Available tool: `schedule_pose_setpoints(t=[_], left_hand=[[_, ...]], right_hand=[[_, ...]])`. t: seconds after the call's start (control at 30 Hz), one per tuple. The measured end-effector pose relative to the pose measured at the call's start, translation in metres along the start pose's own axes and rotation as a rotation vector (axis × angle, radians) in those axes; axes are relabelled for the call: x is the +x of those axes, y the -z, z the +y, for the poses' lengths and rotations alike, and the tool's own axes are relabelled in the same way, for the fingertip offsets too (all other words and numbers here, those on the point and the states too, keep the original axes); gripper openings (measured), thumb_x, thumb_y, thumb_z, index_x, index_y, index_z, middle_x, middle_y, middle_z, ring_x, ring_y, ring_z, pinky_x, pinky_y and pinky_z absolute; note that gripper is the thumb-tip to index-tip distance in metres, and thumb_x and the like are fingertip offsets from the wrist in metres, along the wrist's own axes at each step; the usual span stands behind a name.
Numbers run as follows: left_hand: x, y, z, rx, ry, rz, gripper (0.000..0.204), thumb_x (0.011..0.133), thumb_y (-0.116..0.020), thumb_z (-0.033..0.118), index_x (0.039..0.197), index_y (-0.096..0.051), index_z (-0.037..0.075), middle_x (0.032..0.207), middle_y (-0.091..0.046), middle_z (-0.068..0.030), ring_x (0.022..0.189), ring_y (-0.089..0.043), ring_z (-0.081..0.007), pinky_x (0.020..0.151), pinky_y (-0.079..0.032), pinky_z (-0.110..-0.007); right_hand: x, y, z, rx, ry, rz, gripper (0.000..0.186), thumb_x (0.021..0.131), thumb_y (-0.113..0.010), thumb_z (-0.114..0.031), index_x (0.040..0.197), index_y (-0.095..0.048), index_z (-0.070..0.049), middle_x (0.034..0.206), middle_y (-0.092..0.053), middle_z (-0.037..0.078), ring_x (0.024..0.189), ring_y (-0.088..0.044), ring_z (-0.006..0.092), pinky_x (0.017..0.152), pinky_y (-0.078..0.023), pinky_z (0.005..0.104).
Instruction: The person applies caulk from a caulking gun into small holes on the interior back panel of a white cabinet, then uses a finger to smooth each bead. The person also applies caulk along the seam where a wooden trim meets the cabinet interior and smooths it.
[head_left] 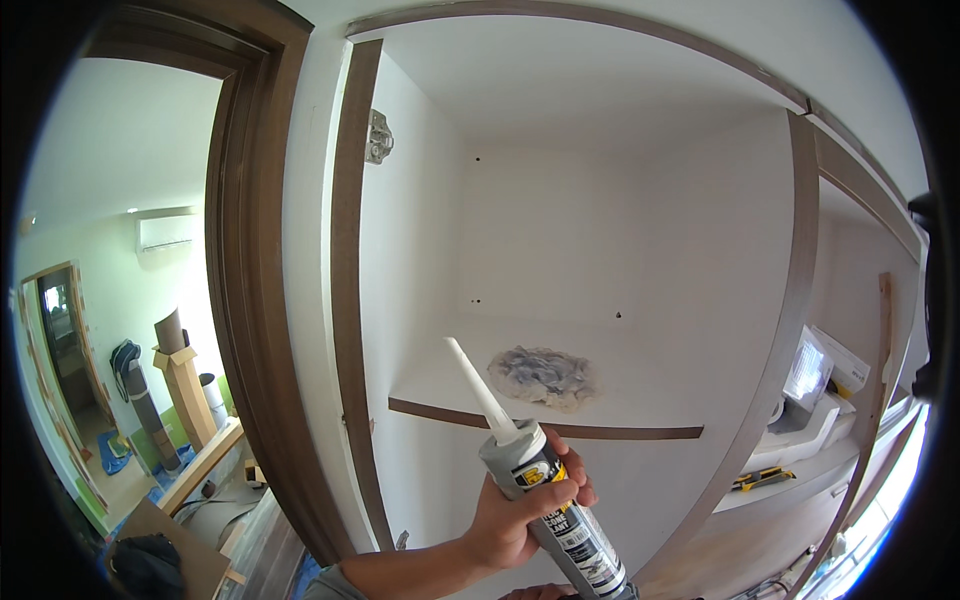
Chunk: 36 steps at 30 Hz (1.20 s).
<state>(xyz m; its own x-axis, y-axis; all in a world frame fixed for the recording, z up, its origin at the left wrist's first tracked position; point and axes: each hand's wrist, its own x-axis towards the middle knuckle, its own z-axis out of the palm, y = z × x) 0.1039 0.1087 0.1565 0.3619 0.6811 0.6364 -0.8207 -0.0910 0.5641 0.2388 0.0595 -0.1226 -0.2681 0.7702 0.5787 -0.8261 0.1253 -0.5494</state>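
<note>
My left hand (515, 515) is closed around a grey sealant cartridge (580, 550), which is tilted up toward the upper left. Its long white nozzle (474, 382) points into a white recessed cupboard (550, 230) with brown edging. Behind the nozzle, a rough grey patch (542, 376) lies on the cupboard's lower surface, above a brown strip (620, 432). My right hand (535, 592) shows only as curled fingers at the lower edge, below the cartridge; what it grips is hidden.
A brown door frame (250, 250) opens at left onto a room with rolled material, cardboard (150, 550) and timber (200, 470). The right-hand shelf (760, 495) holds yellow cutters (762, 480) and white boxes (840, 370). A metal fitting (378, 138) is on the cupboard's left side.
</note>
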Motion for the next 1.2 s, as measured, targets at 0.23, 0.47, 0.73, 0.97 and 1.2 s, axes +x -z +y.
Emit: schedule_pose_setpoints(t=[0.23,0.47,0.73,0.97,1.2], left_hand=[[-0.006,0.001,-0.005,-0.089,-0.006,0.028,0.040,0.091,-0.077,0.002,0.122,-0.055,0.014,0.103,-0.068,-0.0057,0.098,-0.071,-0.0225,0.085,-0.059,-0.042],[-0.007,0.002,-0.005,-0.055,-0.019,0.044,0.040,0.091,-0.075,0.000,0.122,-0.053,0.013,0.103,-0.067,-0.0070,0.097,-0.071,-0.0231,0.088,-0.059,-0.044],[-0.008,0.014,-0.010,-0.011,0.013,0.101,0.042,0.092,-0.071,-0.003,0.125,-0.051,0.014,0.105,-0.065,-0.0078,0.099,-0.070,-0.0244,0.090,-0.058,-0.047],[-0.009,0.026,-0.020,0.073,-0.022,0.209,0.041,0.092,-0.072,-0.006,0.123,-0.052,0.012,0.106,-0.066,-0.0080,0.099,-0.070,-0.0230,0.089,-0.061,-0.044],[-0.012,0.034,-0.024,0.178,-0.026,0.305,0.043,0.090,-0.071,-0.009,0.123,-0.051,0.010,0.106,-0.065,-0.0089,0.095,-0.070,-0.0210,0.090,-0.061,-0.043]], right_hand=[[0.008,-0.027,-0.027,-0.145,-0.005,0.138,0.037,0.096,-0.067,-0.034,0.073,-0.047,-0.013,0.070,-0.043,0.003,0.071,-0.046,0.0238,0.077,-0.044,0.0478],[0.009,-0.029,-0.028,-0.061,-0.034,0.144,0.039,0.097,-0.066,-0.035,0.073,-0.046,-0.013,0.070,-0.042,0.002,0.070,-0.046,0.0231,0.076,-0.044,0.0472],[0.010,-0.023,-0.022,0.071,-0.082,0.144,0.040,0.098,-0.066,-0.036,0.072,-0.046,-0.013,0.069,-0.042,0.001,0.069,-0.045,0.0222,0.075,-0.044,0.0465],[0.012,-0.020,-0.022,0.171,-0.104,0.129,0.043,0.100,-0.065,-0.038,0.072,-0.045,-0.013,0.068,-0.040,0.000,0.067,-0.044,0.0210,0.074,-0.043,0.0451],[0.010,-0.029,-0.022,0.220,-0.159,0.215,0.046,0.102,-0.064,-0.040,0.071,-0.044,-0.014,0.064,-0.038,-0.001,0.063,-0.041,0.0189,0.069,-0.040,0.0412]])
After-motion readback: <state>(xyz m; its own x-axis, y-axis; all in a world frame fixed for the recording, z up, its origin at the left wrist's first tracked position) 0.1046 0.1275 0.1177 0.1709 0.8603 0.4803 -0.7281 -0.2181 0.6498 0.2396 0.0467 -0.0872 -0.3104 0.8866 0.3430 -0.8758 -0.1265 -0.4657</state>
